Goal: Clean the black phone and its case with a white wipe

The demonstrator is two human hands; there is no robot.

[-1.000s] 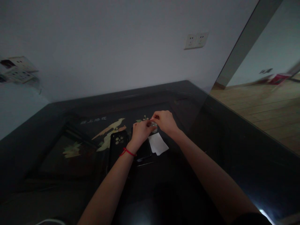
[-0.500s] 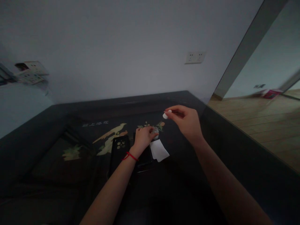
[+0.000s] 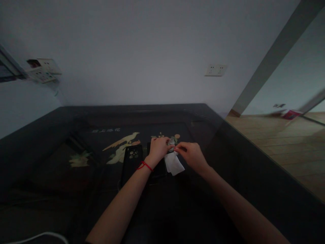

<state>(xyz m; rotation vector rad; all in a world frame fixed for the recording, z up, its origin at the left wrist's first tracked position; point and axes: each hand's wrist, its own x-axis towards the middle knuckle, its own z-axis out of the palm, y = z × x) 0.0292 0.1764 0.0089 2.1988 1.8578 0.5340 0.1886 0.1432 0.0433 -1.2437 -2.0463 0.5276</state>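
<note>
My left hand, with a red cord on its wrist, is closed around the left side of a small clear round object. The object looks like glass or plastic and rests low over the table. Pinched in the fingertips of my right hand is a small white piece, mostly covered by the fingers, at the clear object's lower right edge. I cannot tell whether it is cloth, cotton or a cap. White paper sheets lie just below both hands. A black phone case lies left of my left wrist.
A dark flat object lies partly under my left hand. The black glossy table has a bird and flower pattern. A white cable curves at the lower left. A wall socket sits beyond the table.
My right hand has come down and left with the white piece to the clear object. My left hand keeps its hold. The view has shifted slightly.
</note>
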